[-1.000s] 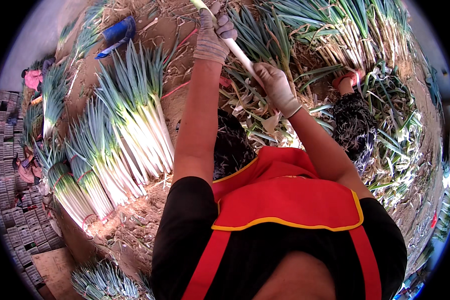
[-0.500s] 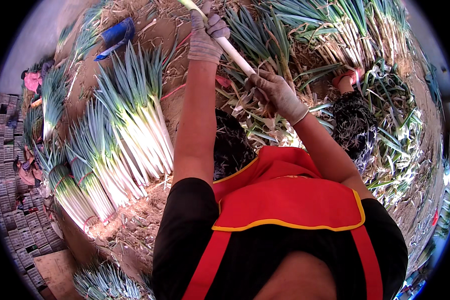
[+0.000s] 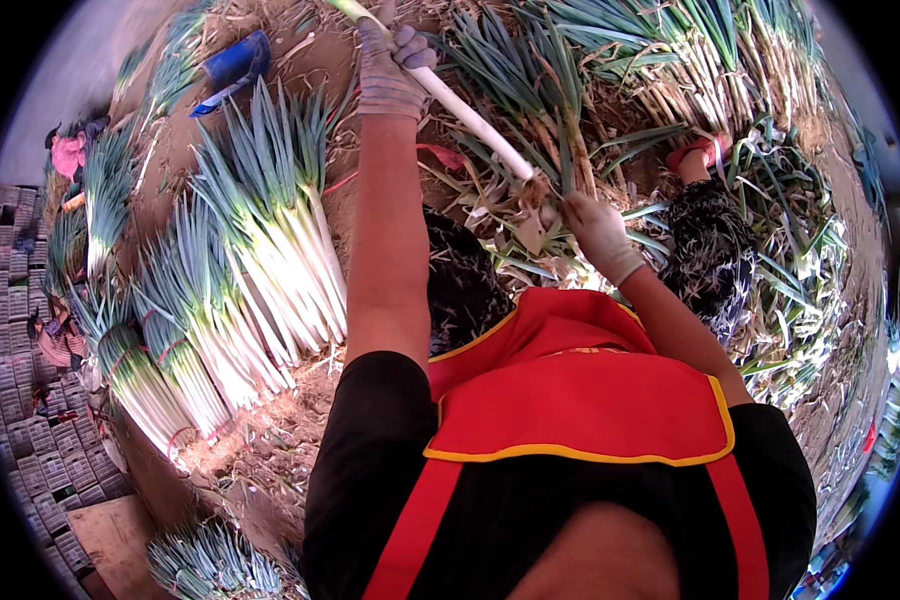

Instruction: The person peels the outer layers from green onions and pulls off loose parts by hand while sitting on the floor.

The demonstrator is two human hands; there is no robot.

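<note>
My left hand point(image 3: 394, 75), in a grey-white glove, is wrapped round the upper part of a long green onion point(image 3: 483, 128). The onion slants down to the right, its white stalk bare and its brown root end point(image 3: 536, 190) hanging free. My right hand point(image 3: 602, 238), gloved too, is just below and right of those roots, apart from the stalk. Its fingers are curled together beside dry peeled leaves point(image 3: 530, 235); what they hold, if anything, is hidden. Unpeeled green onions point(image 3: 570, 150) with brown stems lie just beyond it.
On the left stand cleaned green onions point(image 3: 295, 250) and tied bundles point(image 3: 140, 395). A blue cylindrical container point(image 3: 237, 65) lies at the back left. More unpeeled onions point(image 3: 690, 90) are piled at the far right, with leaf scraps point(image 3: 795, 260) heaped near my leg. Crates point(image 3: 55, 450) line the left side.
My right hand has let go of the stalk's lower end and moved down and right, baring the roots. My left hand has shifted slightly left with the green onion.
</note>
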